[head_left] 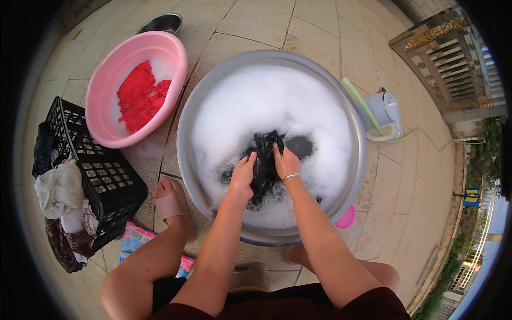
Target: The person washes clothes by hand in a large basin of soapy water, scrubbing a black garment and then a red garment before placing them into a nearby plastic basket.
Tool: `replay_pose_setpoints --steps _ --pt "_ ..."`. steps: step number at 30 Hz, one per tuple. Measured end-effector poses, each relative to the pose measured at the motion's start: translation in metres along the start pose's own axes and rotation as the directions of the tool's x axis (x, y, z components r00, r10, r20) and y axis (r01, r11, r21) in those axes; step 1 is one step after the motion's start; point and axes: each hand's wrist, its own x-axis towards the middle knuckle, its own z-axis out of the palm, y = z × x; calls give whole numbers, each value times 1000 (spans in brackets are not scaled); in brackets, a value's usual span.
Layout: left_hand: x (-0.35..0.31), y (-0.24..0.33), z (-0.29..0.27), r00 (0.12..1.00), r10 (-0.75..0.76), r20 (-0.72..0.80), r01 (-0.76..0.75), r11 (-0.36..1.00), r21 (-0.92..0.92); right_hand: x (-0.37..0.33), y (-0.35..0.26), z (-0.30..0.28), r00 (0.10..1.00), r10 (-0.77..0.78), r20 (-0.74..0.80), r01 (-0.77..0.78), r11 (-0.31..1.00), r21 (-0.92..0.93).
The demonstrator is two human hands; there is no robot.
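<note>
A wide grey metal basin [188, 176] full of white suds [261, 96] stands before me. Wet black cloth [262, 173], a garment whose kind I cannot make out, bunches up out of the foam between my hands. My left hand [244, 175] grips its left side, fingers closed with the thumb up. On the other side my right hand [286, 161], with a silver bracelet at the wrist, is closed on the upper part of the same cloth. Dark water shows through the suds beside the right hand. The cloth's lower part is hidden in the foam.
At the left are a pink tub [96, 114] with red cloth [140, 98] in suds and a black crate [114, 178] with clothes hanging over its side. A grey bucket [392, 109] with a green hose [364, 106] stands right. A colourful packet [136, 242] lies near my left leg.
</note>
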Motion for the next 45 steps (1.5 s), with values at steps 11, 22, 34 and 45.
replay_pose_setpoints --steps 11,22,34,45 --pt "-22 -4 0 111 761 640 -782 -331 529 -7 52 -19 984 98 149 -68 979 -190" --pt "-51 -60 12 688 62 723 -719 -81 691 -22 42 -41 819 22 574 -467 607 643" --pt "7 -43 -1 999 -45 -31 53 934 353 -23 64 -14 926 323 198 -378 768 517" --pt "26 -62 -7 984 -179 8 174 949 -261 -71 -29 8 986 -78 -150 115 958 261"
